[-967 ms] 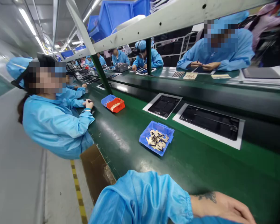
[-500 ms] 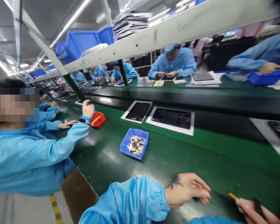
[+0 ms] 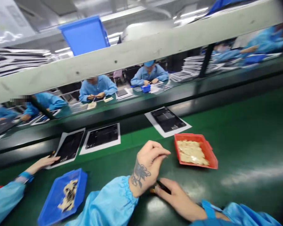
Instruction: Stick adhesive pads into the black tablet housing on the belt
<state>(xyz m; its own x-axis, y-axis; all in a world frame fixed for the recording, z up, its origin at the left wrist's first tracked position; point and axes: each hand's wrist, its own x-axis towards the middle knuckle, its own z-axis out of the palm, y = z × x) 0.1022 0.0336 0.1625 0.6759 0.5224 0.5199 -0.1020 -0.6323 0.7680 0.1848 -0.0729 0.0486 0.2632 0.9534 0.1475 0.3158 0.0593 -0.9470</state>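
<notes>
My left hand (image 3: 149, 164), with a tattoo behind the thumb, hangs over the green bench, its thumb and fingertips drawn together. Whether anything is pinched there is too small to tell. Below and right of it, my right hand (image 3: 175, 193) is closed round a thin black tool (image 3: 164, 187). A small yellow-orange piece (image 3: 152, 190) shows at its fingertips, partly behind my left wrist. Right of my left hand stands a red bin (image 3: 210, 153) of flat cream-coloured pieces (image 3: 192, 152). A blue bin (image 3: 50, 196) with cream and black pieces (image 3: 69, 194) is at lower left.
Black device panels on white sheets (image 3: 168, 121) (image 3: 103, 136) lie along the green strip ahead. A co-worker's hand (image 3: 46, 161) touches another panel (image 3: 72, 146) at left. A pale beam (image 3: 136, 47) crosses above; co-workers sit beyond the raised ledge.
The view has swung right, bringing the red bin in. My left hand's fingers have gone from loosely extended to drawn together. My right hand has come close beneath it, still holding the thin tool.
</notes>
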